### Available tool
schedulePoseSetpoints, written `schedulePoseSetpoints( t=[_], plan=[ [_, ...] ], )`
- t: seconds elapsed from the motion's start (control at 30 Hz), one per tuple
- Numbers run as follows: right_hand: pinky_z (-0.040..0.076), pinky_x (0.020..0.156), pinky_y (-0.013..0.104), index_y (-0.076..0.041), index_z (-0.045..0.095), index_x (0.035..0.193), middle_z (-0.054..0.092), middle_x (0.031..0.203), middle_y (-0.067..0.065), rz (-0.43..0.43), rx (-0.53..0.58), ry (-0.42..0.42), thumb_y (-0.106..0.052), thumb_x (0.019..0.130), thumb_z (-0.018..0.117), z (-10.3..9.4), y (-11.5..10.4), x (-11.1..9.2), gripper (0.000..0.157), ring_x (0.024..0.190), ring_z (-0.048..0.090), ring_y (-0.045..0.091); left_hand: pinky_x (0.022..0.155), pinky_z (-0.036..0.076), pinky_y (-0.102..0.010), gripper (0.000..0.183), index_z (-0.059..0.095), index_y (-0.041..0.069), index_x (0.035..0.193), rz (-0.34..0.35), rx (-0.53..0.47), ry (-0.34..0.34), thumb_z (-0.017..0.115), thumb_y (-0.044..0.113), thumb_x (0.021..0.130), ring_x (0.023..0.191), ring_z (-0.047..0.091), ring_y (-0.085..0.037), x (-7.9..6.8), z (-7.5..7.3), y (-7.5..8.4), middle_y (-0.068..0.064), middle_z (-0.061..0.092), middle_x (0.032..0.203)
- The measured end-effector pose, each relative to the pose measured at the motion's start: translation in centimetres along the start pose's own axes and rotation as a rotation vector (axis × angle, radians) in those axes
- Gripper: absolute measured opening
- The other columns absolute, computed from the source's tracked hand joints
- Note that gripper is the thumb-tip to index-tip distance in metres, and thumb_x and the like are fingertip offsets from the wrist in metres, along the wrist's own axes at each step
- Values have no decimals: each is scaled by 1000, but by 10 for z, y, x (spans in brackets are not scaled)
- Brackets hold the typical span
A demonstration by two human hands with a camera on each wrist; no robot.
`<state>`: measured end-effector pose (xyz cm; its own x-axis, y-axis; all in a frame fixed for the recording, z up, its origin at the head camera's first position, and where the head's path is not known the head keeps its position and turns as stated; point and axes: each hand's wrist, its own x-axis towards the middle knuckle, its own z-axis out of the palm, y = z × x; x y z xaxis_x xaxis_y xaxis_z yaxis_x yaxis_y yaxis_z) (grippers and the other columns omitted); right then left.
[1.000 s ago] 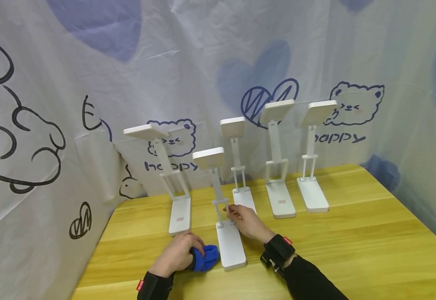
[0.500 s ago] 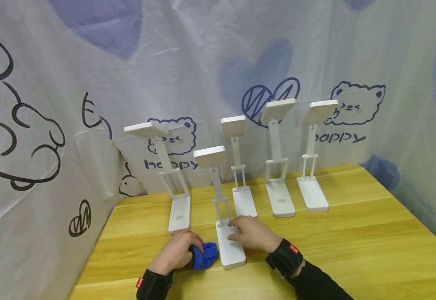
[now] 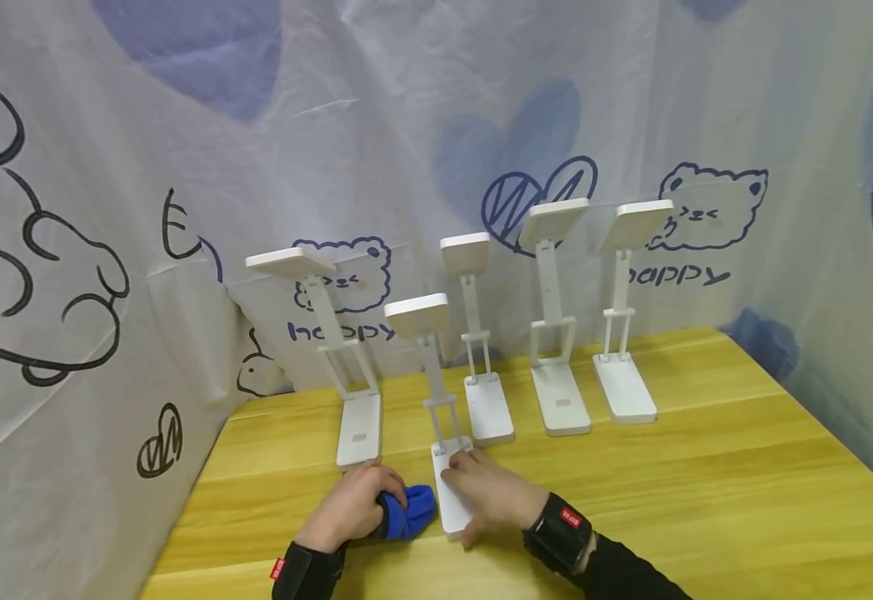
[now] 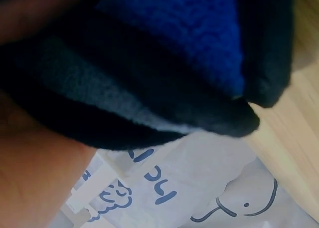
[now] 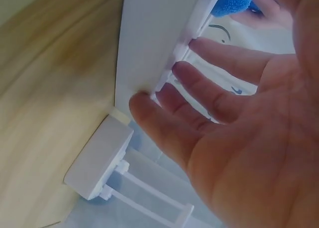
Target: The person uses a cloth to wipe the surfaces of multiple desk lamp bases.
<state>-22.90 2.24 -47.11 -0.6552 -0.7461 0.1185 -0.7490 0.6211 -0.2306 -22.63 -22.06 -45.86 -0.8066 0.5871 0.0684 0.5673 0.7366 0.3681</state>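
Near the front of the table stands a white folding desk lamp (image 3: pixel 448 492), its head raised on a hinged arm. My right hand (image 3: pixel 492 496) lies over the right side of its base. In the right wrist view its gently bent fingers (image 5: pixel 209 88) touch the base's upper edge (image 5: pixel 172 48); the thumb's contact is unclear. My left hand (image 3: pixel 357 500) grips a bunched blue cloth (image 3: pixel 411 510) just left of that base. Close up in the left wrist view, the cloth (image 4: pixel 184 33) shows blue pile, dark edging and a grey layer.
Several similar white lamps stand behind: one at left (image 3: pixel 359 429), one at centre (image 3: pixel 489 408), one right of centre (image 3: pixel 561 400) and one farthest right (image 3: pixel 626 387). A patterned white curtain (image 3: pixel 406 150) hangs behind the wooden table (image 3: pixel 736 467).
My right hand has come down from the front lamp's lower arm struts to the side of its base. My left hand and the blue cloth stay in place.
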Motion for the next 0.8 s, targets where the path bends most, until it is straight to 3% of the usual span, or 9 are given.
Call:
schedulePoseSetpoints(
  t=[0.2,0.5,0.8],
  plan=[
    [47,91,35,-6,58,119,52,116,10,25,31,58,-34,54,86,4,-2,3,76,106,45,24,105,34,-52,53,74,24,75,18,-5,1,47,-22,72,92,62,-16,1,1,0,5,70,90],
    [48,90,36,-5,57,122,52,118,15,55,25,56,-32,58,86,7,-3,9,75,107,47,26,97,44,-45,51,75,24,78,33,20,-25,49,-19,72,94,61,-15,2,4,-1,5,70,93],
    [50,85,35,-7,58,120,51,114,13,88,13,44,-28,55,88,5,-1,23,74,103,48,25,104,36,-51,50,75,22,77,46,19,-19,49,-20,70,92,62,-16,2,2,-1,5,70,91]
  ],
)
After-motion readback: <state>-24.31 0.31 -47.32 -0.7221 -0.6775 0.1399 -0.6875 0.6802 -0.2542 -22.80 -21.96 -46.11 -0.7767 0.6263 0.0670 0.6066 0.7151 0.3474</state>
